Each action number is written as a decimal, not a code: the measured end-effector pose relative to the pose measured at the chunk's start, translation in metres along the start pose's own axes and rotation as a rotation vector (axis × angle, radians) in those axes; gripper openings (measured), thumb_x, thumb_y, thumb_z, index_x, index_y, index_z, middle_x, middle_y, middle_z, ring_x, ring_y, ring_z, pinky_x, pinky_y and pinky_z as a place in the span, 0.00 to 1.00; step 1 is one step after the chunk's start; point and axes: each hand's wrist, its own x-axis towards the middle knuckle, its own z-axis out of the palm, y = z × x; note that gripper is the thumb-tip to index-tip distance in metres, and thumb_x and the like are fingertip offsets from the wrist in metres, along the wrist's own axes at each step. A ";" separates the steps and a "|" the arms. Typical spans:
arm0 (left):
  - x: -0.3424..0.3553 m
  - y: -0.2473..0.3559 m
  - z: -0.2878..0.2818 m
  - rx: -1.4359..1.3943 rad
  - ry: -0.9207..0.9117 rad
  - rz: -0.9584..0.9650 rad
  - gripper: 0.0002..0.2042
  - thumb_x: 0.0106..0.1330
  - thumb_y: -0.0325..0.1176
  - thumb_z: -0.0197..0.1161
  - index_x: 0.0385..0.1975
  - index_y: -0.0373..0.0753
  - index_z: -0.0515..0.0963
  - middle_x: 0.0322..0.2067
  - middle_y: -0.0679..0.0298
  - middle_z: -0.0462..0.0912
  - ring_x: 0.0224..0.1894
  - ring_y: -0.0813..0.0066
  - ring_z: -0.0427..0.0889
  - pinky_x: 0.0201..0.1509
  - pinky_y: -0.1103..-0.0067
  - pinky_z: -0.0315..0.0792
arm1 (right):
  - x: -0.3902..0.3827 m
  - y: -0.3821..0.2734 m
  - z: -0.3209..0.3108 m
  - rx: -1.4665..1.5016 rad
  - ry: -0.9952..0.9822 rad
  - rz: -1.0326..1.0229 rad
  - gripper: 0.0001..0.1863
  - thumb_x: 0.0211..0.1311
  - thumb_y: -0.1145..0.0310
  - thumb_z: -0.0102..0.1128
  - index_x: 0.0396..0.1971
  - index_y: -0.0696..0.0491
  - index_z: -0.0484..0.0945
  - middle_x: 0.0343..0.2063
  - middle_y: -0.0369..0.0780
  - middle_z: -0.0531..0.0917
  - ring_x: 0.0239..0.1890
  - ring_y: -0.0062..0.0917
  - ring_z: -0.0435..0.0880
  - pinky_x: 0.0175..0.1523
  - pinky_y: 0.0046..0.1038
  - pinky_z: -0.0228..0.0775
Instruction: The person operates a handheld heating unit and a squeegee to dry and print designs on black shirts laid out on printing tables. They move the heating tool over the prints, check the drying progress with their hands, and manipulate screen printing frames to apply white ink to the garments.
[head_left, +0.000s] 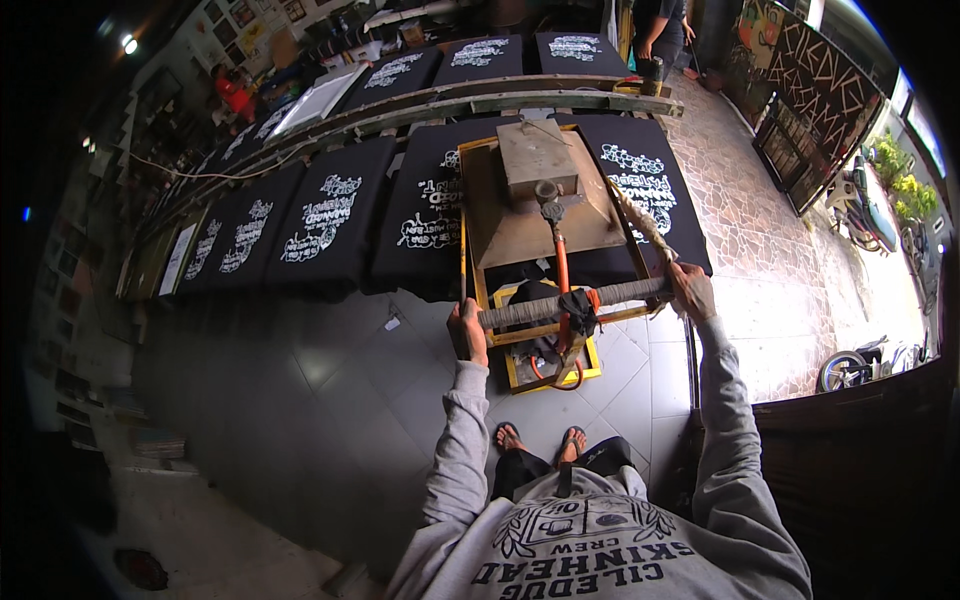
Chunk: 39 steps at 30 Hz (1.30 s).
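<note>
Both my hands hold a metal gas heater (545, 215), a brown hood with a box on top, set in a yellow frame. Its cord-wrapped handle bar (525, 312) runs crosswise in front of me. My left hand (470, 333) is closed round the bar's left end, beside the frame. At the right end my right hand (692, 290) grips the same bar. An orange hose (562, 265) drops from a valve on the hood and passes a black cloth (578, 308) tied on the bar. Beneath the heater lie black T-shirts (640, 185) with white prints, partly hidden by it.
More printed black T-shirts (322, 215) lie in a row to the left. Beyond a long rail (500, 105) is a second row. A yellow-framed stand (590, 365) is on the tiled floor by my feet. Another person (660, 30) stands at the far right.
</note>
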 end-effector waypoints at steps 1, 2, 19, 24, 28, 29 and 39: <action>-0.003 -0.002 -0.003 0.013 -0.027 -0.011 0.15 0.64 0.46 0.52 0.27 0.39 0.71 0.21 0.67 0.72 0.22 0.77 0.74 0.22 0.80 0.68 | -0.012 -0.003 -0.005 0.017 0.003 0.001 0.11 0.68 0.62 0.43 0.32 0.53 0.72 0.26 0.46 0.80 0.27 0.43 0.82 0.31 0.40 0.74; -0.005 -0.004 -0.007 0.015 -0.056 0.001 0.15 0.65 0.46 0.52 0.27 0.39 0.72 0.21 0.67 0.72 0.22 0.78 0.73 0.21 0.81 0.67 | -0.023 -0.011 -0.011 0.038 0.006 0.003 0.11 0.67 0.63 0.43 0.33 0.53 0.72 0.26 0.46 0.81 0.27 0.43 0.82 0.31 0.40 0.74; 0.027 -0.012 -0.043 0.027 -0.429 0.240 0.14 0.62 0.42 0.53 0.21 0.38 0.68 0.17 0.69 0.65 0.18 0.81 0.67 0.22 0.77 0.60 | -0.151 -0.116 -0.026 0.366 0.119 0.695 0.27 0.70 0.49 0.40 0.30 0.57 0.79 0.22 0.44 0.80 0.22 0.31 0.78 0.29 0.33 0.68; 0.016 0.000 -0.051 -0.013 -0.525 0.079 0.13 0.63 0.42 0.53 0.22 0.39 0.69 0.17 0.70 0.66 0.16 0.82 0.65 0.19 0.80 0.60 | -0.185 -0.143 -0.025 0.296 0.234 0.594 0.27 0.69 0.50 0.43 0.27 0.60 0.77 0.18 0.45 0.77 0.20 0.30 0.75 0.28 0.34 0.65; 0.028 -0.011 -0.058 -0.054 -0.561 0.068 0.13 0.63 0.42 0.53 0.23 0.39 0.70 0.17 0.70 0.66 0.16 0.83 0.65 0.19 0.81 0.60 | -0.185 -0.158 -0.024 0.335 0.259 0.689 0.28 0.69 0.49 0.44 0.26 0.61 0.76 0.17 0.45 0.75 0.20 0.29 0.74 0.28 0.34 0.65; 0.026 -0.013 -0.058 -0.054 -0.561 0.090 0.14 0.63 0.43 0.53 0.23 0.39 0.70 0.17 0.70 0.66 0.16 0.83 0.65 0.19 0.81 0.60 | -0.189 -0.154 -0.022 0.330 0.264 0.702 0.28 0.69 0.48 0.44 0.26 0.61 0.76 0.16 0.45 0.75 0.20 0.29 0.74 0.28 0.34 0.65; 0.030 -0.012 -0.064 -0.046 -0.565 0.060 0.12 0.61 0.42 0.54 0.23 0.39 0.71 0.16 0.70 0.66 0.17 0.81 0.67 0.20 0.79 0.62 | -0.181 -0.172 -0.017 0.537 0.315 0.907 0.28 0.68 0.49 0.45 0.27 0.63 0.78 0.16 0.39 0.74 0.20 0.22 0.69 0.28 0.31 0.63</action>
